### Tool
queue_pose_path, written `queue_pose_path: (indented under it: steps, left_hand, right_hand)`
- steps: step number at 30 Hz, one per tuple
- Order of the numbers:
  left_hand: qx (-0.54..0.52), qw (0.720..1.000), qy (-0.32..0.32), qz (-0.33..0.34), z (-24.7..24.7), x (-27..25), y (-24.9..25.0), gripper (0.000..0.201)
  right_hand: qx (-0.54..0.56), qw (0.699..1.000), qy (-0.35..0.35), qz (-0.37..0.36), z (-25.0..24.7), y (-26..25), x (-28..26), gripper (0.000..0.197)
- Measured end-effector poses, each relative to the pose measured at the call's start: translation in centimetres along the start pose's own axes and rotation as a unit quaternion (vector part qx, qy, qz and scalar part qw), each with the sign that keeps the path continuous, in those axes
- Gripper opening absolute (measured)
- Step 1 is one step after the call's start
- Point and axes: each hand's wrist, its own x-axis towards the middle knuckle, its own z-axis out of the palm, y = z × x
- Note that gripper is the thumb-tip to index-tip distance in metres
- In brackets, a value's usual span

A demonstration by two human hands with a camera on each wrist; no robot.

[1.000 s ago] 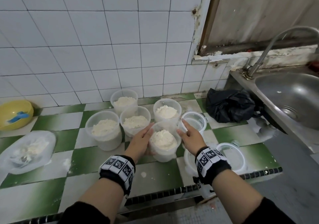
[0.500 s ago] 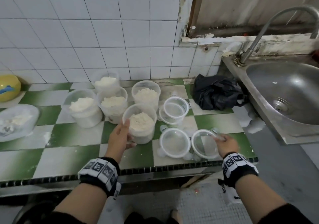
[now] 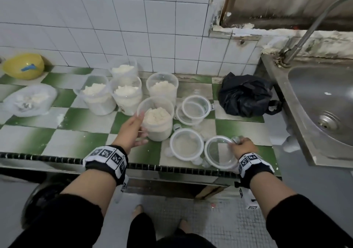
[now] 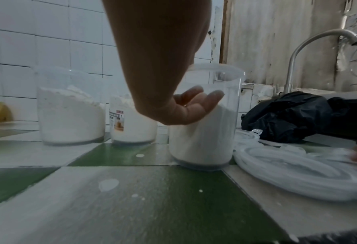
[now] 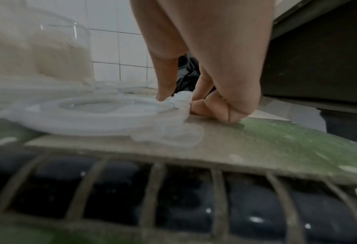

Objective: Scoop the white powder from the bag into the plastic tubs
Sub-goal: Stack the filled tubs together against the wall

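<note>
Filling done, we turned to the lids.
Our right hand (image 3: 243, 147) had left the tub (image 3: 157, 120) to pinch a lid (image 3: 219, 152) at the counter's (image 3: 80, 137) front edge; our left hand (image 3: 131, 131) stayed cupped on the tub.

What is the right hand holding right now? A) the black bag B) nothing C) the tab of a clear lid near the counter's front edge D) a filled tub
C: the right hand pinches the tab of the clear lid lying flat on the counter, while the left hand holds the filled tub.
</note>
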Motion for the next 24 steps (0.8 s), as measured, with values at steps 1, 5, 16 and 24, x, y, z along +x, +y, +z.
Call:
queue_pose_path:
  steps: [1, 5, 16, 24]
  left_hand:
    - [0.001, 1.000, 0.002, -0.002, 0.0, 0.0, 0.0, 0.043]
    - [0.004, 1.000, 0.007, -0.007, 0.1, 0.0, 0.2, 0.048]
    - [0.039, 0.997, 0.053, 0.037, 0.0, 0.2, 1.8, 0.024]
    - [0.076, 0.996, 0.046, 0.027, -4.7, -0.8, 1.5, 0.029]
  right_hand:
    - [-0.005, 1.000, -0.001, -0.005, 0.2, 0.1, 0.2, 0.041]
    - [0.063, 0.997, 0.008, -0.049, 0.0, 0.3, 0.6, 0.020]
    - [0.232, 0.969, 0.045, -0.072, -5.7, -1.5, 0.1, 0.031]
    - [0.350, 0.923, -0.107, -0.115, -3.0, -9.9, -4.8, 0.032]
